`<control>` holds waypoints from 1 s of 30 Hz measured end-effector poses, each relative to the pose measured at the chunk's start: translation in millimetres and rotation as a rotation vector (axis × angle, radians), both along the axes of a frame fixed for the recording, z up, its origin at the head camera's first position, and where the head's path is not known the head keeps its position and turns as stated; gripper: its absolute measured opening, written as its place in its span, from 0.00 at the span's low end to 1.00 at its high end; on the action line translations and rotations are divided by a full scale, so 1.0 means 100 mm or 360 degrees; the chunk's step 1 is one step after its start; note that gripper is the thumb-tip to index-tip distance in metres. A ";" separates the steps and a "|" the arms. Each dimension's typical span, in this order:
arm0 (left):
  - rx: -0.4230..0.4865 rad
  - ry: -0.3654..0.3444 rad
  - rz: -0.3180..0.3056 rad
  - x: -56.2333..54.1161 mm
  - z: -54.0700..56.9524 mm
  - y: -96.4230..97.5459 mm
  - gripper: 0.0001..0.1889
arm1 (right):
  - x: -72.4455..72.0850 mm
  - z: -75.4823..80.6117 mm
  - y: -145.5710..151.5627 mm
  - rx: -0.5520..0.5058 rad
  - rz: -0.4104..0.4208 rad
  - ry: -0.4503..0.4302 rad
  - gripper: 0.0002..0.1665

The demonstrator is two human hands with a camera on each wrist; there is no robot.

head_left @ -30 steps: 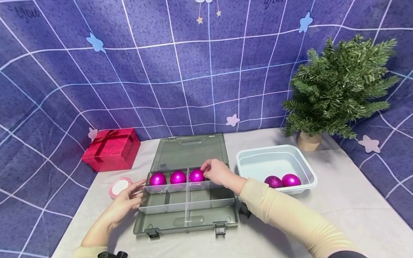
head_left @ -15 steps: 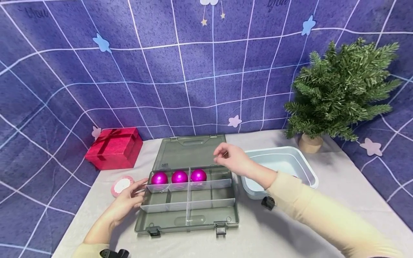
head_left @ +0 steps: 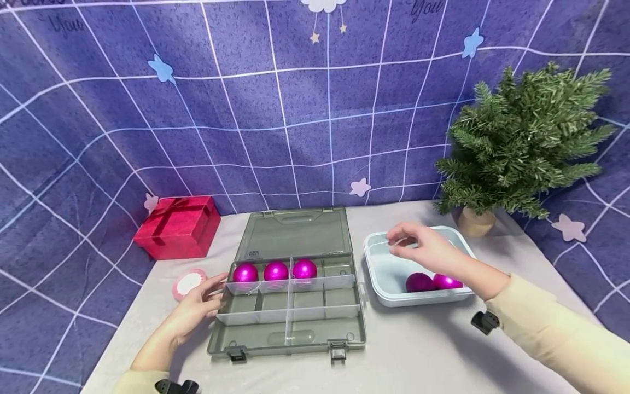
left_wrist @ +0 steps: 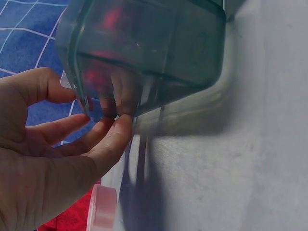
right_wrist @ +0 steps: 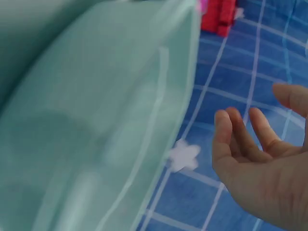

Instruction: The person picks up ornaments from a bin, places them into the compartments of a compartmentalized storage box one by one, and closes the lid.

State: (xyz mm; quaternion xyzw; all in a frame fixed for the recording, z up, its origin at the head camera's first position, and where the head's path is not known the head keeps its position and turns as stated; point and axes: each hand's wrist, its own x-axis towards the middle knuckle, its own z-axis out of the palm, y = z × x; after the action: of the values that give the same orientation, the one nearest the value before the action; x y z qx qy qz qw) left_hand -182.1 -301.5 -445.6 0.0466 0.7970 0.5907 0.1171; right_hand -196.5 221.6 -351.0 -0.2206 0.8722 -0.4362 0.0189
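Note:
An olive see-through compartment box (head_left: 287, 350) lies with its lid folded back. Three shiny magenta baubles (head_left: 304, 269) sit in its back row, each in its own compartment. At the box's left wall is my left hand (head_left: 196, 306), its fingertips touching the side; the left wrist view shows these fingers (left_wrist: 108, 144) against the clear plastic. My right hand (head_left: 425, 249) hovers over a pale blue plastic tub (head_left: 379, 284), fingers loosely bent and holding nothing. Inside the tub lie two more magenta baubles (head_left: 420, 282), the right one partly hidden behind the wrist.
A red gift box (head_left: 179, 230) with a dark ribbon stands at the back left. Near the left hand lies a pink ribbon roll (head_left: 189, 284). A small artificial fir tree (head_left: 526, 142) rises behind the tub, and a blue star-patterned cloth (head_left: 305, 137) hangs behind the table.
My right hand has let go of the third bauble in the box, lifted, and moved right to over the tub. My left hand has stayed at the box's side.

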 end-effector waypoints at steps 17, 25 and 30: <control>0.0029 0.0006 -0.0012 0.02 -0.03 -0.03 0.41 | -0.04 -0.43 0.55 0.0248 0.0335 -0.0277 0.20; 0.0042 0.0005 -0.0004 0.02 -0.03 -0.03 0.42 | -0.10 -0.43 0.56 0.0440 0.0452 -0.0253 0.21; 0.0030 0.0006 -0.0007 0.01 -0.02 -0.03 0.42 | -0.12 -0.43 0.53 0.0441 0.0451 -0.0236 0.21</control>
State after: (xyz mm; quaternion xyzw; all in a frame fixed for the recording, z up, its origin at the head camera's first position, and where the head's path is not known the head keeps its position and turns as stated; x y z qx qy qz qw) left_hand -180.7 -304.5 -447.5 0.0506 0.7915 0.5978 0.1166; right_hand -208.3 274.4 -394.0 -0.3037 0.8803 -0.3202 0.1742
